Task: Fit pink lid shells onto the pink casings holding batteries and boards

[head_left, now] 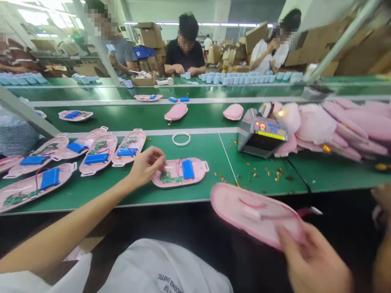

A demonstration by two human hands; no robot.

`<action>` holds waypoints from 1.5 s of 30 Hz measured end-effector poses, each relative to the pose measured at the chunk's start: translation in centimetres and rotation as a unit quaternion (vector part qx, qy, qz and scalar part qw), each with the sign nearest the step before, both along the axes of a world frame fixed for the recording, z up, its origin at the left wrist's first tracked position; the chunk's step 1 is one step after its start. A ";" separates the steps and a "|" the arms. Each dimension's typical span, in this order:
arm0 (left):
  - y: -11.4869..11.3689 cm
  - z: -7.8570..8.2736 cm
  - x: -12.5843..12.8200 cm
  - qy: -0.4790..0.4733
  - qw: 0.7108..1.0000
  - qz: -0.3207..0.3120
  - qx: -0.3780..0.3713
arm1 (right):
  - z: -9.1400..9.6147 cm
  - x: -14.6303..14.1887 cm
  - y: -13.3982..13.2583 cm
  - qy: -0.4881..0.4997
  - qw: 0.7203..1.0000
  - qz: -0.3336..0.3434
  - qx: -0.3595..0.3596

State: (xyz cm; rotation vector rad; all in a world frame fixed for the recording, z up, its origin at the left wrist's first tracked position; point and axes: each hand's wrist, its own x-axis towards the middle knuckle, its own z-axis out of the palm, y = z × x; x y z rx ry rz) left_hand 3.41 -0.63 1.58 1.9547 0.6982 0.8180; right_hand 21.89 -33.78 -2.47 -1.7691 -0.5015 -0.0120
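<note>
My right hand (314, 256) grips one end of a pink plastic cover (256, 215), tilted in the air in front of the bench edge. Its hollow side, with a wire inside, faces me; the picture is blurred there. On the green bench lies an open pink shell (200, 171) carrying a blue battery pack (188, 169), a green circuit board (170, 178) and thin red wires. My left hand (148, 165) is at this shell's left end, fingers curled together. What is between those fingertips, if anything, is hidden.
Several similar open shells (99, 152) lie on the left. A white ring (181, 139) is behind the shell. On the right stand a grey device with a lit display (262, 132) and a heap of pink covers (317, 126); small scraps (277, 174) lie nearby. Co-workers (185, 49) sit opposite.
</note>
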 end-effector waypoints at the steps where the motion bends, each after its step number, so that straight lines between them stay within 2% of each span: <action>1: 0.0 -0.1 -0.3 -0.018 1.000 -0.011 -0.001 | 0.6 0.3 3.1 0.000 0.999 0.032 0.011; 4: -0.1 -0.3 -1.4 -0.074 0.994 -0.027 0.071 | 1.6 0.7 12.3 0.038 0.988 0.141 0.056; 7: -0.4 -0.4 -2.3 -0.106 0.971 -0.006 0.213 | 1.5 0.1 18.2 0.050 0.972 0.221 0.063; 9: -0.6 -0.4 -2.8 -0.111 0.956 0.030 0.270 | 1.8 0.4 19.8 0.008 0.971 0.230 0.064; 11: -0.6 -0.5 -3.2 -0.106 0.953 0.054 0.279 | 3.3 1.7 20.5 -0.035 0.974 0.204 0.097; 14: -0.5 -0.8 -3.3 -0.110 0.970 0.015 0.217 | 7.4 4.6 21.8 -0.065 0.970 0.187 0.141; 15: -0.4 -1.0 -3.3 -0.111 0.977 -0.006 0.182 | 8.9 5.3 22.4 -0.089 0.967 0.203 0.123; 16: -0.3 -1.1 -3.2 -0.110 0.983 -0.021 0.147 | 10.3 5.6 23.0 -0.127 0.958 0.246 0.071; 17: -0.3 -1.1 -3.1 -0.109 0.986 -0.028 0.120 | 11.4 5.5 23.7 -0.175 0.934 0.312 -0.010; 18: -0.2 -1.1 -3.0 -0.110 0.988 -0.028 0.107 | 12.2 4.9 24.5 -0.226 0.887 0.387 -0.109; 20: -0.3 -0.9 -2.7 -0.121 0.985 -0.019 0.124 | 12.9 2.7 26.2 -0.306 0.744 0.518 -0.292; 21: -0.3 -0.8 -2.5 -0.131 0.981 -0.015 0.146 | 12.8 1.4 27.0 -0.332 0.678 0.553 -0.351; 22: -0.3 -0.8 -2.4 -0.140 0.976 -0.010 0.169 | 12.6 0.0 27.7 -0.354 0.637 0.567 -0.384; 23: -0.4 -0.8 -2.2 -0.144 0.971 -0.001 0.188 | 12.2 -1.3 28.4 -0.369 0.617 0.570 -0.398; 24: -0.4 -0.9 -2.0 -0.146 0.969 0.012 0.200 | 11.8 -2.3 28.9 -0.376 0.615 0.568 -0.397; 25: -0.4 -1.1 -1.8 -0.149 0.967 0.030 0.203 | 11.5 -3.0 29.2 -0.374 0.626 0.565 -0.385; 28: -0.4 -1.9 -1.4 -0.153 0.974 0.072 0.153 | 10.8 -3.4 29.8 -0.337 0.685 0.562 -0.317; 31: -0.1 -2.5 -1.2 -0.179 0.981 0.070 0.003 | 10.7 -2.7 30.1 -0.292 0.710 0.587 -0.258; 33: 0.1 -2.6 -1.2 -0.210 0.969 0.055 -0.120 | 10.6 -2.3 30.2 -0.261 0.713 0.603 -0.243; 35: 0.3 -2.4 -1.3 -0.212 0.956 0.042 -0.198 | 10.3 -2.2 30.3 -0.242 0.735 0.588 -0.235; 38: 0.4 -2.2 -1.2 -0.187 0.956 0.043 -0.221 | 9.4 -2.1 30.0 -0.263 0.773 0.517 -0.255; 40: 0.5 -2.1 -1.1 -0.176 0.958 0.053 -0.222 | 8.7 -2.0 29.8 -0.287 0.780 0.471 -0.296; 42: 0.8 -2.2 -1.0 -0.160 0.961 0.052 -0.221 | 8.0 -2.0 29.7 -0.287 0.780 0.460 -0.312; 45: 1.5 -2.0 -1.2 -0.100 0.972 -0.014 -0.214 | 7.6 -2.3 29.8 -0.281 0.794 0.472 -0.260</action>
